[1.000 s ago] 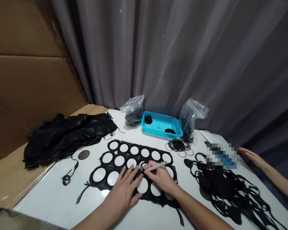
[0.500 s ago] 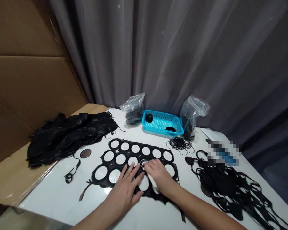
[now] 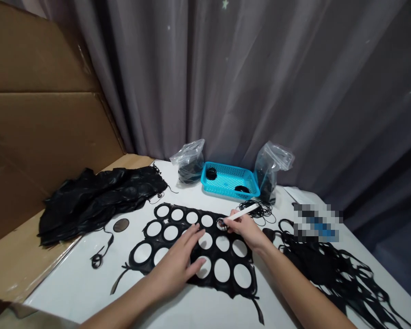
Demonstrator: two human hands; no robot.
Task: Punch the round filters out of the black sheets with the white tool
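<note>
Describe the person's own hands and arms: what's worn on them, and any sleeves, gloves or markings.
The left hand and right hand are bare, with no gloves, and neither shows a ring. The left forearm and right forearm are bare too, with no sleeve, watch or bracelet in view. No markings can be made out on either arm. The fingers are long and slim.

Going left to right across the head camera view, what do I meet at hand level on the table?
Crumpled black sheets → left hand → right hand, holding a pen → tangled black scraps
</note>
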